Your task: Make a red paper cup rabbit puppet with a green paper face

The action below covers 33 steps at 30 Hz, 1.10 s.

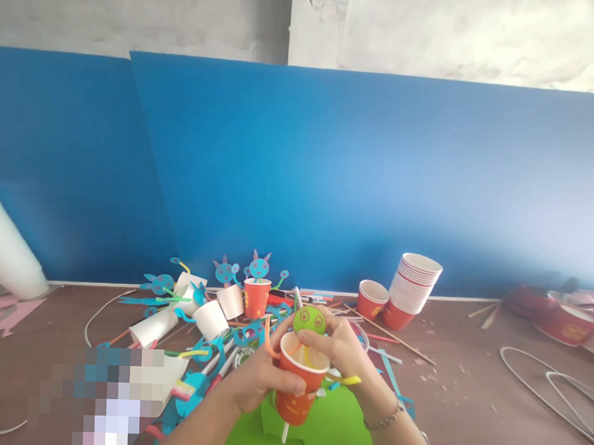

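My left hand (pixel 258 377) is wrapped around a red paper cup (pixel 295 404), its thumb across the front. The cup tilts slightly, its white-rimmed mouth facing me. With my right hand (pixel 345 344) I pinch a round green paper face (pixel 309 319) with drawn eyes, just above the cup's far rim. An orange straw piece (pixel 268 338) sticks out on the cup's left, and a yellow one (pixel 346 380) on its right. Below the cup's bottom shows the end of a white straw (pixel 285 434). Green paper (pixel 339 422) lies underneath.
Finished cups with blue rabbit faces (pixel 259 268) and tipped white cups (pixel 212 320) crowd the left, among straws and blue scraps. A tall cup stack (pixel 414 285) and a single red cup (pixel 372 300) stand behind right. A white cable (pixel 539 380) loops at right.
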### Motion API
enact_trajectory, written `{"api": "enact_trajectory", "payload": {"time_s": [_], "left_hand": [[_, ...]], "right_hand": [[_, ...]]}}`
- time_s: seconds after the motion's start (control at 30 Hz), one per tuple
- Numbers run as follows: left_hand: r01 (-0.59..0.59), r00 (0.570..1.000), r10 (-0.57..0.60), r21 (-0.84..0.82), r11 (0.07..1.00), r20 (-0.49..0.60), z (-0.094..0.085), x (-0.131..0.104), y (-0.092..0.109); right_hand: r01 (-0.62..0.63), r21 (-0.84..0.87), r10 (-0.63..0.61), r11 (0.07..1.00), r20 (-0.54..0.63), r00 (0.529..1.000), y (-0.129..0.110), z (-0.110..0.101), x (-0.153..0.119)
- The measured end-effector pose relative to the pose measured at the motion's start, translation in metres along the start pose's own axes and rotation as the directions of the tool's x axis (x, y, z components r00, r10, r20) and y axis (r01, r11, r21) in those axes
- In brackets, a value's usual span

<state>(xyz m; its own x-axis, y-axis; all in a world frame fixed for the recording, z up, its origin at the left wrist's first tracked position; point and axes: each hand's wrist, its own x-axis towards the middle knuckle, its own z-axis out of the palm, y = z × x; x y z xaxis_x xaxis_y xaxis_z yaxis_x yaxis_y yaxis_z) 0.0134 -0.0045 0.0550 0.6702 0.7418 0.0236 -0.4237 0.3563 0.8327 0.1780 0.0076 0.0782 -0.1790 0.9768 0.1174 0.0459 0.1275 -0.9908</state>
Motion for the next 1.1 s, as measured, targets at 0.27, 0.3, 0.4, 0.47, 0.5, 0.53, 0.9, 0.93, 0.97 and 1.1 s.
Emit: {"api": "enact_trajectory", "payload": {"time_s": [0.27, 0.3, 0.4, 0.47, 0.5, 0.53, 0.9, 0.93, 0.97, 1.1], "left_hand": [[-0.008, 1.0, 0.008, -0.005, 1.0, 0.0, -0.001, 0.0, 0.0], [-0.01, 1.0, 0.01, 0.001, 1.0, 0.003, -0.001, 0.0, 0.0], [-0.012, 1.0, 0.012, 0.015, 1.0, 0.007, 0.0, 0.0, 0.0], [-0.01, 1.0, 0.01, 0.022, 1.0, 0.004, -0.001, 0.0, 0.0], [-0.007, 1.0, 0.006, 0.025, 1.0, 0.004, -0.001, 0.0, -0.001], [-0.001, 1.0, 0.001, 0.026, 1.0, 0.005, -0.001, 0.001, -0.001], [-0.197, 0.919, 0.171, -0.039, 0.98, -0.354, -0.009, 0.007, 0.005], [-0.239, 0.899, 0.212, -0.024, 0.971, -0.382, -0.01, 0.007, 0.007], [-0.276, 0.883, 0.251, -0.006, 0.961, -0.396, -0.011, 0.008, 0.01], [-0.371, 0.84, 0.354, 0.04, 0.928, -0.411, -0.013, 0.007, 0.018]], "right_hand": [[-0.031, 0.018, 0.03, 0.999, 0.054, 0.998, -0.003, -0.003, 0.0], [-0.044, 0.064, 0.041, 0.997, 0.051, 0.998, -0.002, -0.002, 0.0], [-0.035, 0.118, 0.034, 0.992, 0.011, 0.999, 0.001, 0.0, 0.0], [-0.01, 0.092, 0.013, 0.996, -0.026, 1.0, 0.004, 0.0, 0.001], [-0.011, 0.084, 0.014, 0.996, -0.034, 0.999, 0.005, 0.001, 0.001], [-0.021, 0.089, 0.024, 0.996, -0.036, 0.999, 0.005, 0.001, 0.001], [-0.17, -0.091, 0.164, 0.981, -0.07, 0.984, 0.005, -0.011, 0.003], [-0.19, -0.164, 0.196, 0.968, 0.022, 0.98, 0.008, -0.011, 0.002], [-0.199, -0.224, 0.232, 0.954, 0.13, 0.964, 0.011, -0.01, 0.0], [-0.212, -0.256, 0.297, 0.943, 0.362, 0.884, 0.026, 0.005, -0.008]]}}
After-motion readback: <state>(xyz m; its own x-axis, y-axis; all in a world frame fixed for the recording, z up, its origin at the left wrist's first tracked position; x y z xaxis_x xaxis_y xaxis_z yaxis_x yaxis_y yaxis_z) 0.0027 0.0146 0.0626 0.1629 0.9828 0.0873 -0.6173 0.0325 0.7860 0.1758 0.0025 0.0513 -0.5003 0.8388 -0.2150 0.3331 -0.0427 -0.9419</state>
